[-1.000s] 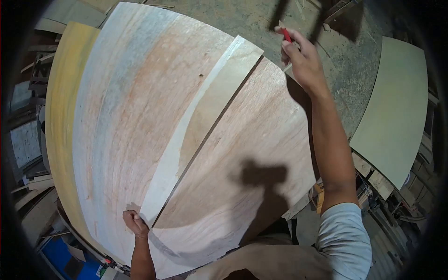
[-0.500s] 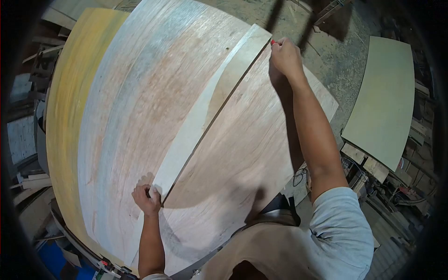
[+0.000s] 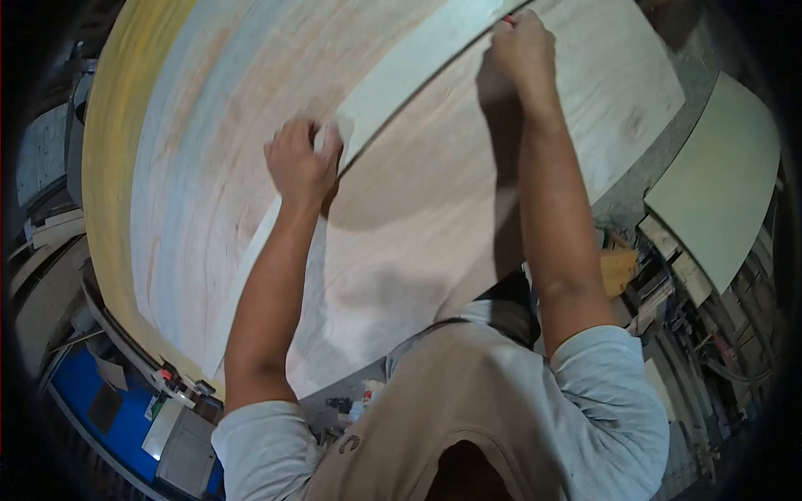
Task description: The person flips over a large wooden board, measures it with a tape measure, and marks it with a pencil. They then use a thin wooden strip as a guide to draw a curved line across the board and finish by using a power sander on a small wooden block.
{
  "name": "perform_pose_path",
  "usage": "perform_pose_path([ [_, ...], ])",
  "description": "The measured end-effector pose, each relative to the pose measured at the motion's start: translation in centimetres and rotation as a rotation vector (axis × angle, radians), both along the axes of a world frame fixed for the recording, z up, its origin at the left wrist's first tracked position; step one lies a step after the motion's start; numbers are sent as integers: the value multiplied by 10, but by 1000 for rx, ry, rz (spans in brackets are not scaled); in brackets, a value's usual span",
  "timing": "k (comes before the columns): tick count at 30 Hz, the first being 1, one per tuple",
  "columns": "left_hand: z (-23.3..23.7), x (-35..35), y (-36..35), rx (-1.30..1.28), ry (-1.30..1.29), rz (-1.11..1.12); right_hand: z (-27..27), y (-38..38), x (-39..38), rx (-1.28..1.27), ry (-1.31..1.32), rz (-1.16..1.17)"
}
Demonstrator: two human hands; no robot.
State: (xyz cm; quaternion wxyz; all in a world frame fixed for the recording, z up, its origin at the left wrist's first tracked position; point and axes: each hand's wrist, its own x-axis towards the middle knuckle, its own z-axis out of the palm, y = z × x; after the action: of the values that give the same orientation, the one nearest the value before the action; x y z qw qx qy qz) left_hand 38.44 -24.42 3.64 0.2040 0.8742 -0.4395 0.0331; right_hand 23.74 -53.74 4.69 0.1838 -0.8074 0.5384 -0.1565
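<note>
A long pale wooden strip (image 3: 397,88) lies diagonally across a large plywood sheet (image 3: 409,250). My left hand (image 3: 301,163) rests over the strip's middle part, fingers curled at its left side and thumb on its face. Farther up, at the strip's right edge, my right hand (image 3: 528,50) is closed around what looks like a red pencil (image 3: 508,18); only its red end shows. The strip's far end runs out of view at the top, and my left forearm hides part of its near section.
A yellow-toned sheet (image 3: 117,184) shows along the left edge beneath the plywood. On the right a pale green panel (image 3: 718,184) rests on wood pieces. A blue surface (image 3: 92,409) with a grey box (image 3: 188,451) is at lower left. Cables and scrap lie at right.
The view has shifted, so the strip's far end has left the frame. My left hand now appears higher and farther right in view; the right hand stays at the strip's edge.
</note>
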Motion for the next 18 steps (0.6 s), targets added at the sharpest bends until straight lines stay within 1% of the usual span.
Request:
perform_pose_path([
  [2, -3, 2, -2, 16, -20, 4, 55, 89, 18, 523, -187, -148],
  [4, -6, 3, 0, 39, -23, 10, 13, 150, 17, 276, -215, -9],
  [6, -15, 4, 3, 68, -20, 23, 4, 214, 19, 276, -208, 80],
  [7, -20, 4, 2, 66, 4, 21, 9, 237, 12, 340, -192, 117],
  [8, -17, 6, 2, 54, 13, 32, 4, 250, 0, 337, -278, 108],
  [9, -2, 3, 2, 88, 147, 29, -6, 262, -15, 334, -381, 118],
  [10, 10, 1, 3, 114, 264, 43, -13, 277, -27, 256, -460, 120],
  [11, -17, 7, 7, -121, 140, -25, -1, 295, -37, 420, -481, 126],
  [12, -15, 5, 9, -179, 188, 25, -4, 314, -46, 433, -512, 225],
  [13, -18, 4, 7, 125, 236, 151, 0, 329, -51, 368, -456, 356],
  [14, -21, 7, 6, 104, 226, 108, 1, 345, -52, 506, -373, 391],
  [15, -2, 1, 13, 78, 255, 159, -1, 362, -54, 632, -268, 414],
  [16, 5, -1, 16, 95, 280, 169, -5, 376, -56, 633, -252, 556],
  [17, -2, -1, 13, 97, 204, 141, -13, 387, -55, 624, -228, 686],
  [18, -6, 0, 12, 83, 201, 164, -28, 401, -56, 615, -222, 712],
])
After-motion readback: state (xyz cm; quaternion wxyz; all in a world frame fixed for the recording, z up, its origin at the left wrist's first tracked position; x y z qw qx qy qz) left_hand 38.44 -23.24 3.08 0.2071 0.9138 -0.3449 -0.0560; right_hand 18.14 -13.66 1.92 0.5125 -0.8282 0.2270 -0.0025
